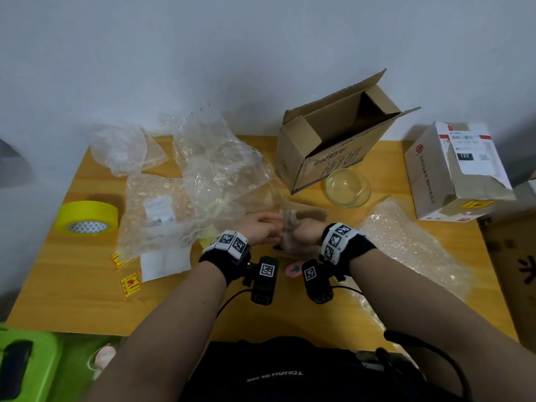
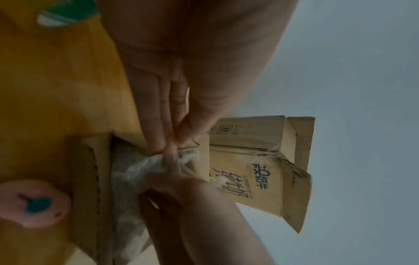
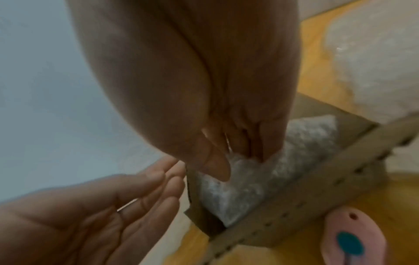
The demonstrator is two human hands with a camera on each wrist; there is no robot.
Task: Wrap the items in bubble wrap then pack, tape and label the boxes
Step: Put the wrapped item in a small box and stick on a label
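At the middle of the table, my right hand (image 1: 293,230) grips a bubble-wrapped item (image 1: 290,220) from above. The right wrist view shows its curled fingers (image 3: 260,152) pinching the wrap (image 3: 260,175), which lies inside a small open cardboard box (image 3: 294,206). Just left of the bundle is my left hand (image 1: 269,220), its fingers straight. In the left wrist view those fingertips (image 2: 167,145) touch the small box (image 2: 90,179) at its edge, next to the wrapped bundle (image 2: 131,179). What is inside the wrap is hidden.
A large open carton (image 1: 333,146) stands behind, with a glass bowl (image 1: 348,184) before it. A white labelled box (image 1: 458,175) sits far right. Loose bubble wrap (image 1: 208,169) lies left and another sheet (image 1: 406,242) right. Yellow tape roll (image 1: 87,217), yellow stickers (image 1: 130,282), pink cutter (image 1: 293,269).
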